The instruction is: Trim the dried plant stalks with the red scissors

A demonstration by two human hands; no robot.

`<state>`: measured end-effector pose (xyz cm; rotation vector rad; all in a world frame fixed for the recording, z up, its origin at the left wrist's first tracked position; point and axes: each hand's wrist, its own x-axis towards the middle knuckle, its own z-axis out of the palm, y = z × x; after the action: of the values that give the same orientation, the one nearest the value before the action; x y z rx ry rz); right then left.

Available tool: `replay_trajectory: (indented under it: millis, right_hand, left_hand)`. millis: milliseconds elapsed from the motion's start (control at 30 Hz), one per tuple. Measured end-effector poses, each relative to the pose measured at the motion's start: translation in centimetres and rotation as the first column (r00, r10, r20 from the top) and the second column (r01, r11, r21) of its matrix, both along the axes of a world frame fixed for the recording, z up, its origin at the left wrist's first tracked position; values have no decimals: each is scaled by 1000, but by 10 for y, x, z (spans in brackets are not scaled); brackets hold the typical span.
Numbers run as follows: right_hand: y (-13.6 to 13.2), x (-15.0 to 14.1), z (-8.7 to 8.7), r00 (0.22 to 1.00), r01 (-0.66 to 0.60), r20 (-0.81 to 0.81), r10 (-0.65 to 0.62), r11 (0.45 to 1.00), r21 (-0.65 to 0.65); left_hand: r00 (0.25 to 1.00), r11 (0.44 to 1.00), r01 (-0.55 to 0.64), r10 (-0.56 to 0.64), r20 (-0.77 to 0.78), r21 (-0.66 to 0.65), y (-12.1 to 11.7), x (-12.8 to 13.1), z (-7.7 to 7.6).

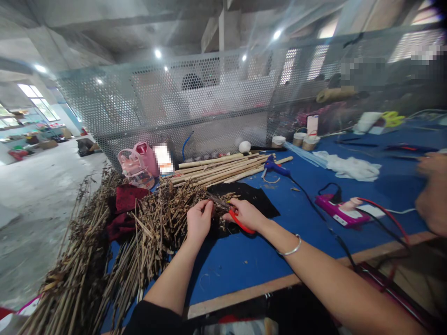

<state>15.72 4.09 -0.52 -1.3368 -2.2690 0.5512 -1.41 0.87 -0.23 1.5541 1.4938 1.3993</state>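
Observation:
My right hand (246, 215) is closed around the red handles of a pair of scissors (244, 224), whose dark blades (218, 200) point left towards my other hand. Fingers pinched together, my left hand (200, 218) is at the blade tips; whatever it holds is too small to make out. Both hands are above the edge of a black cloth (256, 199) scattered with dry bits. Directly left of them lies a thick heap of dried brown plant stalks (153, 223) with shrivelled heads.
Pale sticks (223, 170) lie behind the hands, beside a blue glue gun (275, 167). A purple power strip (340, 211) with cords sits on the blue table (251, 265). A pink bottle (145, 158) stands near the mesh screen (209, 107). Another person's hand (435, 195) is at far right.

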Motion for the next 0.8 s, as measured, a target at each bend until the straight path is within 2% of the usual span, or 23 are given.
replay_trajectory:
  millis: [100,267,400,467,533,667,800]
  right_hand:
    - [0,0,-1,1000,-5,9,5,1000,-1]
    - [0,1,-4,1000,-8,22,8,1000,-1]
    - [0,-1,-5,1000,1,29,-1,1000,-5]
    - [0,-3,-4,999,9,38,-8,1000,-15]
    - [-1,-5,-3,998,21,54,-21,1000,0]
    - [-6,-8,1,995,37,92,-46,994,101]
    - [-9,-12,3,995,25,94,-40,988,154]
  left_hand:
    - [996,999,16,-12,85,-42,2,1,-3]
    - [990,998,-50,54,-128,35,-3,0,3]
    - [984,996,-72,80,-158,56,-5,0,6]
    - [993,997,-74,77,-95,36,-4,1,5]
    - [997,998,-54,55,47,-14,-1,3,2]
    - [938,996,31,1,347,-86,3,6,-1]
    - [930,996,58,-27,367,-74,2,7,0]
